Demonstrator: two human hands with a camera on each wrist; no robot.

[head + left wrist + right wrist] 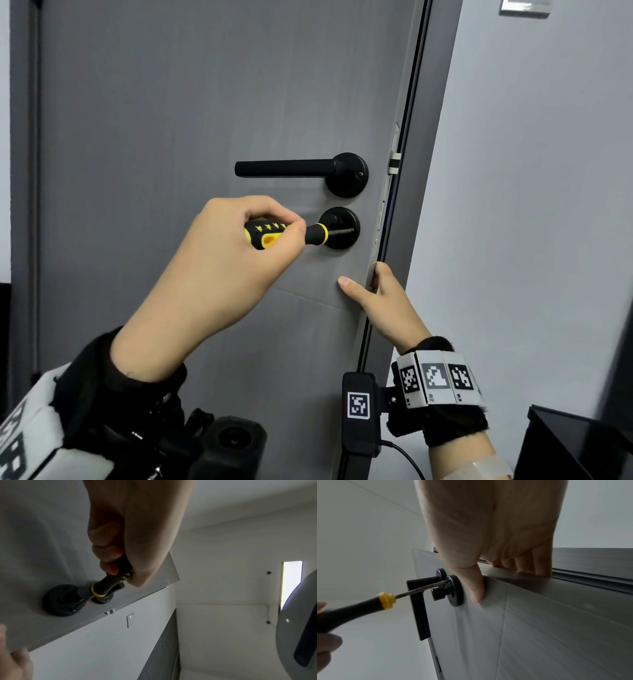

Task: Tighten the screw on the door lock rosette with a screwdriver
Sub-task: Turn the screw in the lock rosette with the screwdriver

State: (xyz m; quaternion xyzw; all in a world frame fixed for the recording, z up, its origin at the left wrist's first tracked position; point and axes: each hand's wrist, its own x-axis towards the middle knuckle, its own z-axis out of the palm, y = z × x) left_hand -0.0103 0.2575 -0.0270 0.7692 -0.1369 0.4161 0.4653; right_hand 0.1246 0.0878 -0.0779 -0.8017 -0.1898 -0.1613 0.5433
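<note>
Black-and-yellow screwdriver [284,232] sits gripped in your left hand [219,270], its tip on the lower rosette [342,224] beneath the lever handle [287,168]; your right hand [383,301] clasps the door [171,120] edge.

Black lever handle [284,168] above; wall switch [130,619]; dark cabinet corner [575,442].

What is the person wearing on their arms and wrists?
Both hands are bare. The right wrist has a black cuff wrapped with a white band of square black-and-white code tags. A black camera box with another code tag and a thin black cable hangs beside it. The left arm wears a black sleeve with a similar white tagged band.
</note>
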